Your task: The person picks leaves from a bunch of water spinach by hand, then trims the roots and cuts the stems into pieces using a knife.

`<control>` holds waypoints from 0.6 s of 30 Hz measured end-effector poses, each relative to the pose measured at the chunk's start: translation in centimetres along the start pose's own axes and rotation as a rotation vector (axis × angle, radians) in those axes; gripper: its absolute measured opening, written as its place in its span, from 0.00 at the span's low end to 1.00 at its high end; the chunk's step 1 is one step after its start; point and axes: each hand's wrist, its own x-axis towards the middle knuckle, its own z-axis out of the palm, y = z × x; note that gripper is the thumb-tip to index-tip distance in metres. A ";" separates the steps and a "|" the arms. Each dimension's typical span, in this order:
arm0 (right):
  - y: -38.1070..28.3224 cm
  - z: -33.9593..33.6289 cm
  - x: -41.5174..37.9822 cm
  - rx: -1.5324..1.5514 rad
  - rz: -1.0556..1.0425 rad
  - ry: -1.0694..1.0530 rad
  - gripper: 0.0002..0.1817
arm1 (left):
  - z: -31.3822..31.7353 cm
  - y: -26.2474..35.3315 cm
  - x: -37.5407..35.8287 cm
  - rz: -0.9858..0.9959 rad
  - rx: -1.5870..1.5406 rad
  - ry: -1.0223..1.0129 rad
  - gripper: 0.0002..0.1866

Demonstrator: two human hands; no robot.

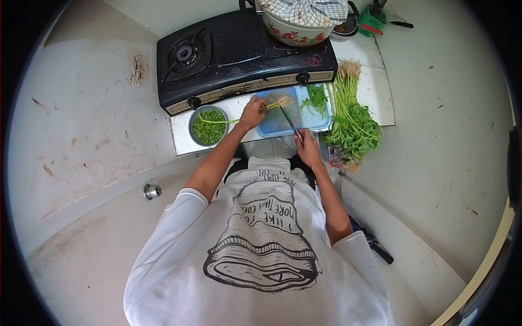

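Note:
My left hand (253, 112) is closed around a few green stalks (273, 105) whose pale, stringy roots point right, over a blue cutting board (265, 129). One long stem trails out of that hand to the left, across a grey bowl (191, 130) of finely chopped greens (209, 130). In my right hand (308, 149) is a knife (290, 120), its blade slanting up and left with the tip close to the root end. Some cut leaves (315, 99) lie at the board's right side. Beside the board rests a large bunch of rooted leafy greens (352, 117).
Behind the board stands a black two-burner gas stove (234, 49), carrying a flowered pot (296, 36) under a checked cloth (304, 11). A green basket (372, 20) with utensils sits at the back right. The white tiled counter (185, 142) ends just in front of the board.

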 end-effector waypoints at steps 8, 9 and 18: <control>-1.6 0.2 0.6 -0.004 -0.009 -0.027 0.13 | -0.8 1.7 0.7 -0.203 -0.043 -0.042 0.05; -1.5 0.3 0.7 -0.022 -0.011 -0.035 0.13 | -0.5 1.4 0.7 -0.203 -0.021 -0.034 0.05; -1.3 1.9 1.5 -0.181 -0.042 -0.037 0.13 | 0.8 0.7 0.2 -0.107 0.075 0.045 0.03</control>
